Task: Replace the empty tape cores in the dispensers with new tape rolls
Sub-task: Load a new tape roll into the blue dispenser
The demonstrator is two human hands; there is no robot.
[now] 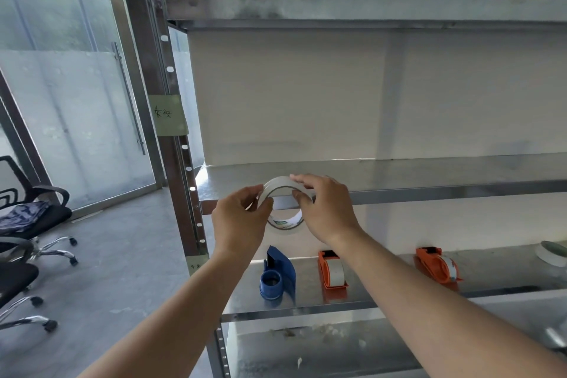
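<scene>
**New roll in both hands; the blue dispenser is not yet loaded**

The tape roll (277, 184) is held in the air above the blue dispenser (277, 273). The left hand (241, 221) grips its left rim, and the right hand (325, 209) pinches its upper right rim between thumb and fingers. The blue dispenser stands on the metal shelf (383, 273) with a bare blue hub and no tape around it. Just to its right, an orange dispenser (331, 270) carries a white roll. Farther right, a second orange dispenser (437, 265) also carries one. Those two look finished, so the blue one appears to be the only one left, waiting for this roll to be seated and its end threaded. A pale round thing at the far right edge is cut off too much to identify.
</scene>
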